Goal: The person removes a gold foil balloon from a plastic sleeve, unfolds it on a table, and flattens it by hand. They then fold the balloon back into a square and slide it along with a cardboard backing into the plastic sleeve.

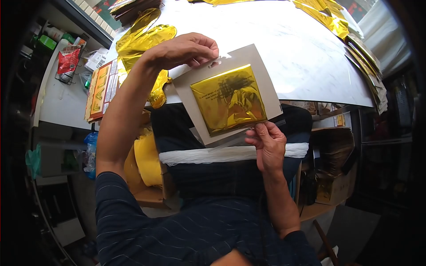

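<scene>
Over my lap, at the table's front edge, I hold a grey card (187, 94) tilted in a clear plastic sleeve. A flat folded gold foil balloon (230, 104) lies against it, with small dark print across its upper part. My left hand (193, 49) is closed on the card's top edge, beside the hang hole; its fingertips are partly hidden. The thumb and fingers of my right hand (269, 144) pinch the clear sleeve at the lower right corner, just under the foil.
Crumpled gold foil balloons (146, 42) lie on the white table (239, 26) at left, with more gold foil (326, 20) at far right. Printed cards (101, 91) stack at the left edge, other cards (366, 66) at right. A box with yellow material (148, 159) stands below.
</scene>
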Motion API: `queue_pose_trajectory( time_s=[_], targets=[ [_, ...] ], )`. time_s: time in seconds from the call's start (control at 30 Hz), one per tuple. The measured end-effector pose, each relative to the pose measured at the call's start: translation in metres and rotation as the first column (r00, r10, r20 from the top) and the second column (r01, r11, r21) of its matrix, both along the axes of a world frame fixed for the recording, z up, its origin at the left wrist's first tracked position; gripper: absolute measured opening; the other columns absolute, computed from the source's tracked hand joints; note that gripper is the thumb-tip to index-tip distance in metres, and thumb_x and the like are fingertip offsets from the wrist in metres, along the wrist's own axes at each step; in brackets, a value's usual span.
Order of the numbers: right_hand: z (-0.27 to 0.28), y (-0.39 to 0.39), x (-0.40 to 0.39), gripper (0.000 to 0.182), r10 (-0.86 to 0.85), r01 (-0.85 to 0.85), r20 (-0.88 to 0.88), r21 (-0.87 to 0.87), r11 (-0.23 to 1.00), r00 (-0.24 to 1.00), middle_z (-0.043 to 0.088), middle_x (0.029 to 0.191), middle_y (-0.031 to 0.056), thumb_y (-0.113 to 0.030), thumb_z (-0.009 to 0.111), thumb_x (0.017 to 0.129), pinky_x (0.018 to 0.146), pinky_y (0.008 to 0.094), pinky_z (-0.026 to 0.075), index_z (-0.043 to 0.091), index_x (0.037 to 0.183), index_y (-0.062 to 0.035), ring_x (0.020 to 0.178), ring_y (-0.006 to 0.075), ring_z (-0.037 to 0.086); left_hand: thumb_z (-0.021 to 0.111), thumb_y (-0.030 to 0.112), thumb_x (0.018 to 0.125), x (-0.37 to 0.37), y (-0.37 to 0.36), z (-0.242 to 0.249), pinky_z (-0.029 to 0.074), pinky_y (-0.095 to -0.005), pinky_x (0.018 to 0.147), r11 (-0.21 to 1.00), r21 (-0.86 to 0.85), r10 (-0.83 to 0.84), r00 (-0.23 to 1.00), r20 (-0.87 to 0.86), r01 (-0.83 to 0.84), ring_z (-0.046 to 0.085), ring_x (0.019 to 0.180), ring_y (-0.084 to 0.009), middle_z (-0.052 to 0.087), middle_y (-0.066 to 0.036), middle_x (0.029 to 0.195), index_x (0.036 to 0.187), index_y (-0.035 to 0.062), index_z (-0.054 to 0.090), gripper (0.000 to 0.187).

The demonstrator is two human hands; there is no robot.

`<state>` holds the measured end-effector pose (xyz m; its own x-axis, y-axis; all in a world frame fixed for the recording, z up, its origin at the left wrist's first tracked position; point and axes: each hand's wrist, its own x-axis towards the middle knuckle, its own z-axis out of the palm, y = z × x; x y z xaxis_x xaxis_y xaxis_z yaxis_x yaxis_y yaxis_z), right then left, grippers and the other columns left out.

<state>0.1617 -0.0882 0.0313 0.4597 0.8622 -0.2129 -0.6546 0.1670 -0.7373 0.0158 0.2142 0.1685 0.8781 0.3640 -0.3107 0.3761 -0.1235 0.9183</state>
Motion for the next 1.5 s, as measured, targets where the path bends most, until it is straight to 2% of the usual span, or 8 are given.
queue_pose_trajectory(
  time_s=[0.27,0.77,1.17,1.27,1.4,1.43,1.47,1.5],
  targets=[
    [-0.001,0.001,-0.002,0.019,0.0,0.0,-0.005,0.002,1.0,1.0,0.075,0.097,0.0124,-0.009,0.07,0.1,0.067,0.0306,0.067,0.071,0.114,0.0051,0.082,0.0201,0.076,0.068,0.015,0.097,-0.001,0.003,-0.009,0.041,-0.0125,0.059,0.989,-0.148,0.028,0.998,0.051,-0.02,0.051,0.068,-0.0001,0.068,0.004,0.091,0.111,0.0056,0.072,0.017],
    [0.0,0.003,-0.004,0.019,-0.016,0.016,-0.006,-0.011,1.0,1.0,0.074,0.09,0.0115,-0.015,0.073,0.1,0.065,0.0318,0.067,0.067,0.106,0.0026,0.076,0.0188,0.075,0.073,0.031,0.1,0.006,-0.002,-0.018,0.05,-0.0165,0.07,0.988,-0.089,0.135,0.988,0.073,-0.129,0.058,0.076,-0.0041,0.071,0.0,0.096,0.123,0.0007,0.071,0.038],
    [0.014,0.007,0.007,0.024,0.037,-0.033,0.093,-0.047,0.998,0.995,0.075,0.089,0.0123,-0.018,0.07,0.101,0.065,0.0304,0.064,0.068,0.111,0.0039,0.068,0.0185,0.075,0.066,0.034,0.104,0.034,0.002,-0.012,0.053,-0.0228,0.078,0.999,0.042,-0.023,0.999,-0.036,0.024,0.064,0.082,-0.0056,0.072,0.0,0.094,0.114,0.0011,0.073,0.035],
    [0.027,0.014,0.018,0.028,0.032,-0.002,0.197,-0.149,0.989,0.98,0.077,0.091,0.0133,-0.024,0.069,0.102,0.065,0.0298,0.062,0.071,0.108,0.0037,0.068,0.0188,0.075,0.064,0.034,0.105,0.053,0.009,-0.015,0.052,-0.0259,0.075,0.969,0.245,0.014,0.998,-0.065,0.002,0.063,0.081,-0.0077,0.072,-0.001,0.093,0.113,-0.0007,0.073,0.036],
    [0.047,0.031,0.029,0.031,0.113,-0.073,0.308,-0.138,0.988,0.945,0.078,0.097,0.0146,-0.026,0.063,0.107,0.066,0.0279,0.063,0.071,0.112,0.003,0.072,0.0176,0.076,0.063,0.038,0.103,0.093,0.03,-0.004,0.053,-0.0304,0.071,0.716,0.694,0.039,0.988,-0.15,0.077,0.063,0.075,-0.0123,0.072,-0.006,0.086,0.113,-0.0008,0.074,0.041],
    [0.054,0.033,0.031,0.03,0.16,-0.104,0.373,-0.165,0.981,0.914,0.078,0.1,0.0163,-0.024,0.062,0.107,0.068,0.0283,0.063,0.071,0.117,0.0036,0.076,0.0185,0.077,0.064,0.041,0.098,0.104,0.047,0.009,0.046,-0.0535,0.103,0.781,0.603,0.022,0.958,-0.286,0.163,0.058,0.122,-0.0451,0.065,-0.026,0.123,0.134,-0.001,0.059,0.055],
    [0.053,0.032,0.035,0.03,0.171,-0.123,0.41,-0.141,0.982,0.896,0.078,0.101,0.0164,-0.022,0.062,0.107,0.069,0.0286,0.063,0.071,0.119,0.0038,0.078,0.0185,0.077,0.067,0.05,0.1,0.115,0.064,-0.032,0.061,-0.0371,0.078,0.576,0.814,0.151,0.988,-0.024,-0.068,0.074,0.077,-0.031,0.077,-0.019,0.095,0.119,0.0049,0.075,0.049],
    [0.052,0.029,0.039,0.029,0.184,-0.143,0.445,-0.125,0.982,0.877,0.078,0.102,0.0164,-0.02,0.062,0.107,0.07,0.0289,0.064,0.07,0.121,0.0039,0.079,0.0186,0.077,0.067,0.05,0.1,0.12,0.077,-0.035,0.061,-0.0371,0.078,0.598,0.799,0.149,0.988,-0.035,-0.062,0.074,0.077,-0.031,0.077,-0.019,0.095,0.119,0.0049,0.075,0.049]
  ],
)
